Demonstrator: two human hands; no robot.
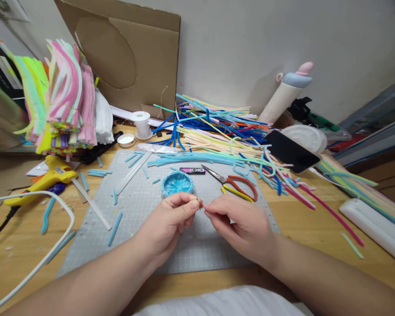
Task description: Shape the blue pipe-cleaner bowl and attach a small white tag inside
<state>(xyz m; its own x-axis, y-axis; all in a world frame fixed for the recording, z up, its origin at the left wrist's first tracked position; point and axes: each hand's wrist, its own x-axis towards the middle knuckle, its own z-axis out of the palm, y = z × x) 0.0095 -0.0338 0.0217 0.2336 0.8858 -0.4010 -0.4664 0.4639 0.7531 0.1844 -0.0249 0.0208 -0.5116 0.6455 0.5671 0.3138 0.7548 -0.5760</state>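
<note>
My left hand is closed in a pinch, thumb against forefinger, over the middle of the grey cutting mat. A tiny brownish thing shows at its fingertips, too small to name. Close on the right, my right hand also pinches, its fingertips nearly meeting the left ones; what they hold, if anything, I cannot make out. Just beyond my left hand sits a small round blue fuzzy bowl-shaped piece. Scissors with red and yellow handles lie beyond my right hand, beside a dark battery-like cylinder.
A yellow glue gun with a white cable lies left. Pipe cleaners are heaped at the back; bundles stand back left. A phone, a bottle and a white bar are right. A clear spool stands behind.
</note>
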